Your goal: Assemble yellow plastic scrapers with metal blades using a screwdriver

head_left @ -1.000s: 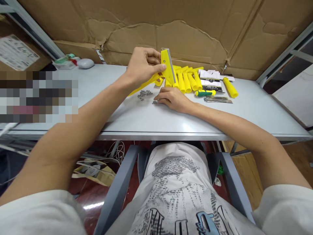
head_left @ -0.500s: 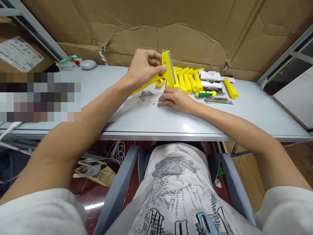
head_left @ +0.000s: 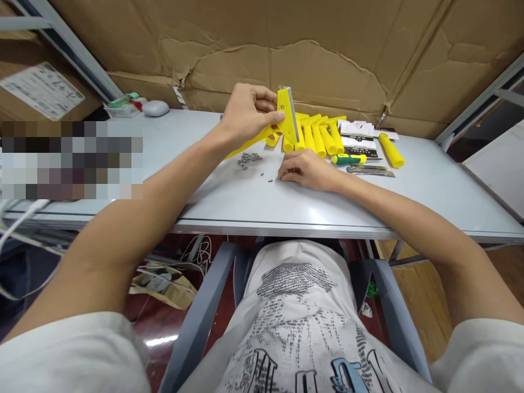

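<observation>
At the far left a carton is standing with a white label on its side. A small tray with green and red things in it is sitting on the table, and a rounded pale object is lying just beside it. The left hand is gripping a scraper, its thumb and fingers closing on the yellow head. The scraper is hanging above the table, its handle slanting down to the left behind the wrist and its metal strip facing right. Below that hand a pile of screws is lying on the table, and two loose screws are lying apart from it, between the pile and the right hand. This hand is resting on the table with its fingers curling inward; whether it is holding anything, I cannot tell. Behind it a row of yellow handles is lying close together. Farther right a green and yellow screwdriver is lying in front of printed cards, with thin metal strips just nearer the person. One more yellow handle is lying at the right of these, and a cardboard sheet is standing behind everything.
</observation>
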A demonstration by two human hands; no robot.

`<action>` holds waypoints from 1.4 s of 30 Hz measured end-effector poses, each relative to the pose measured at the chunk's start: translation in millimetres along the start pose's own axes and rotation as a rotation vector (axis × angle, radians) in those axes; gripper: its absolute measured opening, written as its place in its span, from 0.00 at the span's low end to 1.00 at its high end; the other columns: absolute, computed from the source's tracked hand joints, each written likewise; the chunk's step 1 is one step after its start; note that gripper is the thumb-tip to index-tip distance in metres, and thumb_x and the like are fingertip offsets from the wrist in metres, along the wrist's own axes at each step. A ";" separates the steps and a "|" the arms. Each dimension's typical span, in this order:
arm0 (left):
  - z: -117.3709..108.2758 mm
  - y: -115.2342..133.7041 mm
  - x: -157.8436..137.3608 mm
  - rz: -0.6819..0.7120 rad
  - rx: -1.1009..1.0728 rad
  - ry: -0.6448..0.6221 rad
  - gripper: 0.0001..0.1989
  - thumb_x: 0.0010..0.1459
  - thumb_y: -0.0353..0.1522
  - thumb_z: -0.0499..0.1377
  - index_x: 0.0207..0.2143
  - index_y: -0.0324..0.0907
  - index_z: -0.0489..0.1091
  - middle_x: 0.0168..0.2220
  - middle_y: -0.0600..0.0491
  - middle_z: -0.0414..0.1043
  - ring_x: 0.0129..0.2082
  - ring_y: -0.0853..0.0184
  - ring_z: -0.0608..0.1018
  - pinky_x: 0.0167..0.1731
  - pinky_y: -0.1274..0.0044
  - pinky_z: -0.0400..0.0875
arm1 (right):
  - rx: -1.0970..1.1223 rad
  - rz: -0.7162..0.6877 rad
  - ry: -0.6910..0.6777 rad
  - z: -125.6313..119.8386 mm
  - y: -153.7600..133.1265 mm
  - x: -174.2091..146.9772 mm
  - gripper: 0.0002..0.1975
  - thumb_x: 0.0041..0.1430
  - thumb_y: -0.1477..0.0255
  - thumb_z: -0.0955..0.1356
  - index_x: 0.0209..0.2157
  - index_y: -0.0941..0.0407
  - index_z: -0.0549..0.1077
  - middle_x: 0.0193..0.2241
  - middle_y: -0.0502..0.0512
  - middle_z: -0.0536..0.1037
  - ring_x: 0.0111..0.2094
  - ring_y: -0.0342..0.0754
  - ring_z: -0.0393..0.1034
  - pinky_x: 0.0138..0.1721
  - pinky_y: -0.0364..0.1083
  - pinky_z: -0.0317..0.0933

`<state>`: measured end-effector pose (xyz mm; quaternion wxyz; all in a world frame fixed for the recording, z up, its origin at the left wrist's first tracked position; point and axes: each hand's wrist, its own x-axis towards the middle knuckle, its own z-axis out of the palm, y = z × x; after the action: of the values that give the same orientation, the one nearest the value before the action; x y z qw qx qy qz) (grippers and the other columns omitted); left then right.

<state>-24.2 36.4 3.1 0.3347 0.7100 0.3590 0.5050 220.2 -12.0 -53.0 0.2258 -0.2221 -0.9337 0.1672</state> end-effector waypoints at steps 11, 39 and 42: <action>-1.4 0.0 2.6 -0.016 -0.026 -0.025 0.32 0.51 0.58 0.93 0.39 0.51 0.84 0.41 0.53 0.91 0.40 0.60 0.88 0.48 0.60 0.89 | -0.189 -0.084 -0.064 10.0 -27.8 21.5 0.17 0.92 0.73 0.69 0.56 0.57 0.94 0.57 0.67 0.92 0.62 0.65 0.79 0.65 0.62 0.72; 23.7 35.4 -30.4 -0.060 -0.139 -0.121 0.34 0.46 0.55 0.93 0.44 0.47 0.87 0.46 0.46 0.95 0.48 0.47 0.95 0.44 0.58 0.90 | 0.341 0.298 0.714 -82.0 36.4 -43.2 0.21 0.61 0.49 0.89 0.40 0.52 0.94 0.42 0.59 0.96 0.41 0.51 0.87 0.44 0.54 0.78; 29.0 40.9 -35.8 -0.081 -0.142 -0.171 0.35 0.46 0.55 0.94 0.47 0.48 0.86 0.45 0.47 0.95 0.51 0.45 0.95 0.45 0.58 0.92 | 0.321 0.307 0.591 -67.1 32.5 -42.9 0.12 0.64 0.62 0.87 0.43 0.53 0.92 0.42 0.57 0.94 0.42 0.53 0.87 0.49 0.55 0.83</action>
<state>2.3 -18.4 12.6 0.4338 0.7097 0.3209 0.4529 298.8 8.7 -24.8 0.4899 -0.3601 -0.7459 0.2720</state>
